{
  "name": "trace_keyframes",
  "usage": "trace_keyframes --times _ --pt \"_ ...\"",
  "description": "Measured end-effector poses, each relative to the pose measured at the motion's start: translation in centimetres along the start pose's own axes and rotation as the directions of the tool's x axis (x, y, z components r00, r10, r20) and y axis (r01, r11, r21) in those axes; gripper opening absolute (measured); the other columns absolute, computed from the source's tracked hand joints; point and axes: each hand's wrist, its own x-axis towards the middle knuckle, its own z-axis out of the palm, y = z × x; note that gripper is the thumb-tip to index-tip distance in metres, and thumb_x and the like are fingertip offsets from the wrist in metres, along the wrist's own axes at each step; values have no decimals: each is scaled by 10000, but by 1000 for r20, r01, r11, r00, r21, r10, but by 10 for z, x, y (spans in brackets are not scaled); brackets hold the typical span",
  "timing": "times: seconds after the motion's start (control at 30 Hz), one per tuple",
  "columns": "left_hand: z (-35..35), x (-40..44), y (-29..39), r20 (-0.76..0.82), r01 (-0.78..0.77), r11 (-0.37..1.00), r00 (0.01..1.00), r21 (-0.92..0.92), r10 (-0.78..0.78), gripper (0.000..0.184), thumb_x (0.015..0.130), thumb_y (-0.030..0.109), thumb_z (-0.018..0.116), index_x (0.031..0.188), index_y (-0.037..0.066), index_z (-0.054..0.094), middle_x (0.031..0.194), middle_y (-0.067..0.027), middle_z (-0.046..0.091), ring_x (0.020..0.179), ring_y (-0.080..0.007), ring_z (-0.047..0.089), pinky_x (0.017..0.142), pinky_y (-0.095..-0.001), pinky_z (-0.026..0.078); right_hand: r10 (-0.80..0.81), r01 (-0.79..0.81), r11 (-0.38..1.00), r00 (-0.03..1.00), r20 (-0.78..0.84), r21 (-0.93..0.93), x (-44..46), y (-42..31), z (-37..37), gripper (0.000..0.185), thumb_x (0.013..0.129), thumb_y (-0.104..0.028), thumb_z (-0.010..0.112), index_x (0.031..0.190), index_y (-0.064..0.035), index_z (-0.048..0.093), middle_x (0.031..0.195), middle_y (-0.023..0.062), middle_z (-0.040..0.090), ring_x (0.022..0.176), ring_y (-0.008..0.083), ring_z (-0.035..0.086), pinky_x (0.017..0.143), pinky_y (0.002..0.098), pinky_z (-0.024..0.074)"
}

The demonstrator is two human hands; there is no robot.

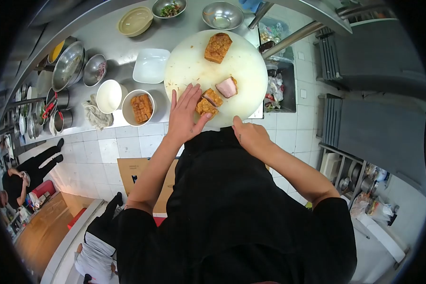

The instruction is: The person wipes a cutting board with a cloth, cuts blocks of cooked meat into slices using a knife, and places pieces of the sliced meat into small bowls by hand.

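Pieces of crispy roast pork belly [207, 108] lie on the round white cutting board [182, 61]. My left hand [183, 116] cups the left side of these cut pieces, its fingers stretched along them and its thumb against the near end. At the board's near edge, my right hand [251, 136] is closed; whatever its curled fingers hold is hidden. A cut pork chunk [227, 87] shows its pale meat just right of the pieces. Farther back on the board rests a larger browned pork block [218, 47].
A white bowl with browned pork [141, 108], an empty-looking white bowl [110, 96] and a square white dish [150, 66] stand left of the board. Metal bowls [222, 15] line the back. A waste bin [281, 87] is at right. Other people [97, 241] are at lower left.
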Motion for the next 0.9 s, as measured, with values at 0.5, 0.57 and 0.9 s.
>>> trace_keyframes --times 0.5,0.57,0.9 --pt "27 -29 1 -312 23 947 941 -320 -129 711 942 236 829 1549 26 524 1609 -229 534 1416 -419 535 1162 -517 444 75 -108 881 993 89 460 -16 11 -55 271 1103 -280 650 1176 -46 535 798 210 719 742 468 713 677 557 540" --pt "34 -37 3 -349 35 911 917 -410 -192 594 912 130 835 1436 28 573 1439 -190 612 1292 -349 577 1025 -443 516 40 -42 937 999 14 347 -34 1 -59 258 1104 -269 648 1182 -50 537 792 202 717 734 468 711 669 560 543" --pt "42 -29 6 -362 49 933 913 -356 -186 474 903 107 838 1287 29 571 1278 -161 623 1162 -323 610 976 -419 500 -62 61 998 998 -29 -21 -91 -34 -84 192 1107 -222 633 1107 -63 523 758 176 715 635 431 704 563 536 547"
